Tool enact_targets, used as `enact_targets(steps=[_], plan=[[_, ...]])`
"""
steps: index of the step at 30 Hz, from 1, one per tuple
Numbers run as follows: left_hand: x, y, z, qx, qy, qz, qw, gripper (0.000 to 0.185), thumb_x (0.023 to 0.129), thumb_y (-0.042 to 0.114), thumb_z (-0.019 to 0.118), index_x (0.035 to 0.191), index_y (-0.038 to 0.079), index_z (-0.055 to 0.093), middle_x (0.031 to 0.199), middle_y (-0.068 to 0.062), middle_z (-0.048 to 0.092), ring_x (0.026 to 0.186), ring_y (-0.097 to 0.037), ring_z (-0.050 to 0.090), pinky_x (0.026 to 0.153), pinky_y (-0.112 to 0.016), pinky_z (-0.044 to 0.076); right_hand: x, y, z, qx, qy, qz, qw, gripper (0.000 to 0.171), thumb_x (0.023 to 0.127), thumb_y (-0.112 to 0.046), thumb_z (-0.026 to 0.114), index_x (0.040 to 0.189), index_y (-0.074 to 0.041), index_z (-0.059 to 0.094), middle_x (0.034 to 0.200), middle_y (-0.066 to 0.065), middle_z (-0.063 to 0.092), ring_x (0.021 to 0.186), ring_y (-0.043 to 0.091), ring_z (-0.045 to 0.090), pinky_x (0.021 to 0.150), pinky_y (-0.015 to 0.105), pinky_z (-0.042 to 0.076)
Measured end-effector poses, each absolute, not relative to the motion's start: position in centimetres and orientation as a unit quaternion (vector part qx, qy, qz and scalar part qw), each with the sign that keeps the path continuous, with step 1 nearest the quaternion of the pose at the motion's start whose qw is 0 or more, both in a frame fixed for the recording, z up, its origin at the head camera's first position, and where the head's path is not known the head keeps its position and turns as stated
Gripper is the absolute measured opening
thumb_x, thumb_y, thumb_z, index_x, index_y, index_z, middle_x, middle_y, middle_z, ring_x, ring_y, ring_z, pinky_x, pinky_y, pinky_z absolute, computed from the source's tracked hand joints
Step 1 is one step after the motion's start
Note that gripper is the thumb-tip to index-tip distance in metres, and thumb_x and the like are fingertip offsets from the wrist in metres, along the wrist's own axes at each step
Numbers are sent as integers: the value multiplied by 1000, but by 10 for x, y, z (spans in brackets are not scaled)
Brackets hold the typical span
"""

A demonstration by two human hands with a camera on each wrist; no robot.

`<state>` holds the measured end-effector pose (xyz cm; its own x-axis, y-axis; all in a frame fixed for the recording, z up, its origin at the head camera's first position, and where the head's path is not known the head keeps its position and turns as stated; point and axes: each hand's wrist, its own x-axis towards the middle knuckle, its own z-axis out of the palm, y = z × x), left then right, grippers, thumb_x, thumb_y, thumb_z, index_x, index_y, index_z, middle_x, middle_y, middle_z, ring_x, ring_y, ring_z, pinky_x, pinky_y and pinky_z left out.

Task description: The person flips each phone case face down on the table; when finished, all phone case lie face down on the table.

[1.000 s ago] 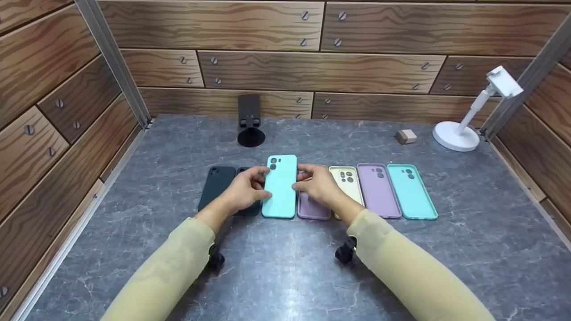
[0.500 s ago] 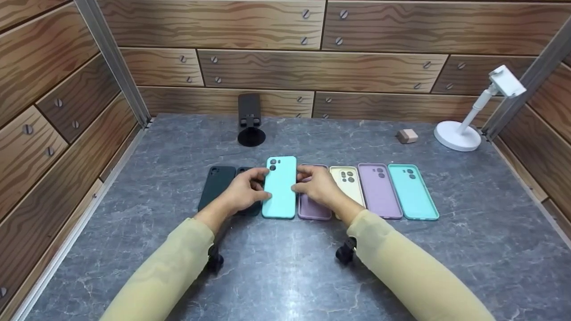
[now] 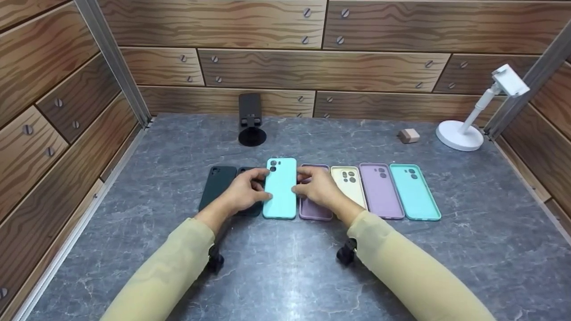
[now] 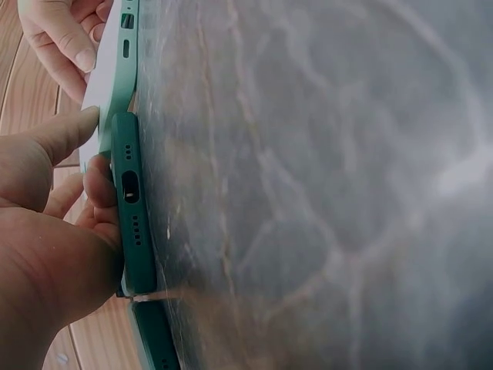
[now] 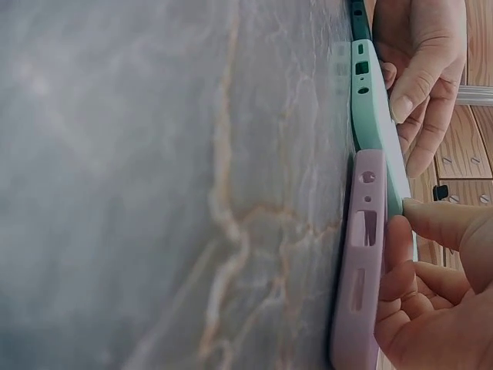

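A light cyan phone case (image 3: 280, 191) lies in a row of cases on the grey marble table (image 3: 285, 267). My left hand (image 3: 266, 183) pinches its left edge and my right hand (image 3: 298, 180) pinches its right edge. In the left wrist view my left hand (image 4: 96, 146) has its thumb on the cyan case (image 4: 115, 69), above a dark green case (image 4: 131, 208). Seen from the right wrist, my right hand (image 5: 400, 231) has its thumb against the cyan case (image 5: 370, 100), over a purple case (image 5: 358, 262). The cyan case overlaps its neighbours a little.
Left of the hands lies a dark green case (image 3: 217, 185). To the right are a cream case (image 3: 349, 183), a purple case (image 3: 380, 191) and a teal case (image 3: 414, 191). A black stand (image 3: 250, 118), a small wooden block (image 3: 408, 135) and a white stand (image 3: 461, 133) are at the back.
Both hands keep their hold on the cyan case, which has hardly moved. The head view has shifted very slightly.
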<state>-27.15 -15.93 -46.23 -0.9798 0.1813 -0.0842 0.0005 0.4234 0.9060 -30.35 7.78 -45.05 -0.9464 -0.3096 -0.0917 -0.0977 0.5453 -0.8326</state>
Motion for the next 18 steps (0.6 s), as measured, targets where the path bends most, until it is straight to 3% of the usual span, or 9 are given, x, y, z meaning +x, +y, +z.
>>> enact_targets(steps=[18], plan=[[-271, -158, -465, 52, 849, 521, 77, 67, 93, 1, 81, 154, 7, 54, 143, -12, 57, 99, -21, 61, 83, -34, 52, -301, 77, -452, -124, 891, -426, 100, 63, 93, -13, 81, 150, -4, 59, 132, 11, 70, 132, 32, 61, 108, 44, 50]])
